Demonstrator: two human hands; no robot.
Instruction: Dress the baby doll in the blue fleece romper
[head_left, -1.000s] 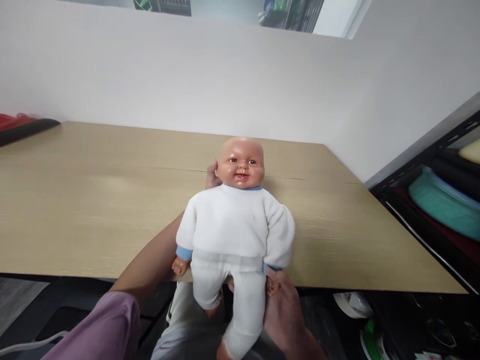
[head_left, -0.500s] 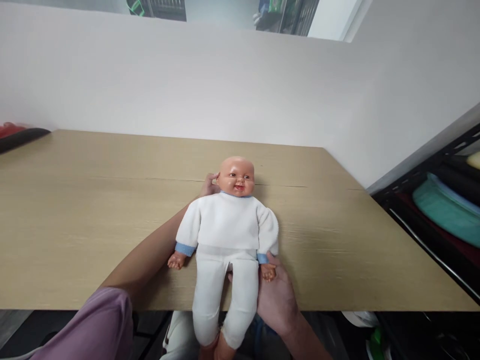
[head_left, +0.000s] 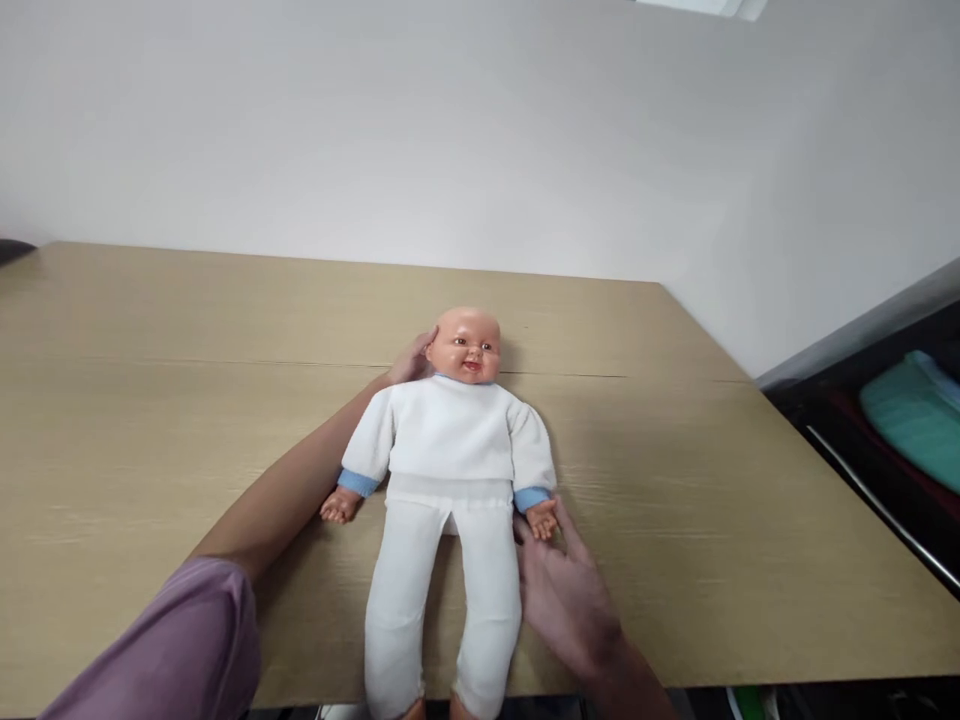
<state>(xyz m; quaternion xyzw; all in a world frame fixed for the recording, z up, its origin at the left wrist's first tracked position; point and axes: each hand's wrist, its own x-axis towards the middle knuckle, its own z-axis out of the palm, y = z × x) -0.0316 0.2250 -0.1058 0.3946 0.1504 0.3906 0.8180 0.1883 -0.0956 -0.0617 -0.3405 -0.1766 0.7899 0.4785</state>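
A bald baby doll in a white top with blue cuffs and white trousers lies face up on the wooden table, its feet toward me at the lower edge of the view. My left hand cups the side and back of its head; most of the fingers are hidden behind it. My right hand is at the doll's hip, under and around the doll's small hand. Its thumb points up beside the blue cuff, and its other fingers are partly hidden by the doll.
A pale wall rises behind the table's far edge. To the right of the table, a dark shelf holds a folded teal cloth. Something dark shows at the far left corner.
The doll has moved farther onto the table, and its legs now lie over the tabletop. My right hand has drawn out from between its legs to its hip. The view has tilted down.
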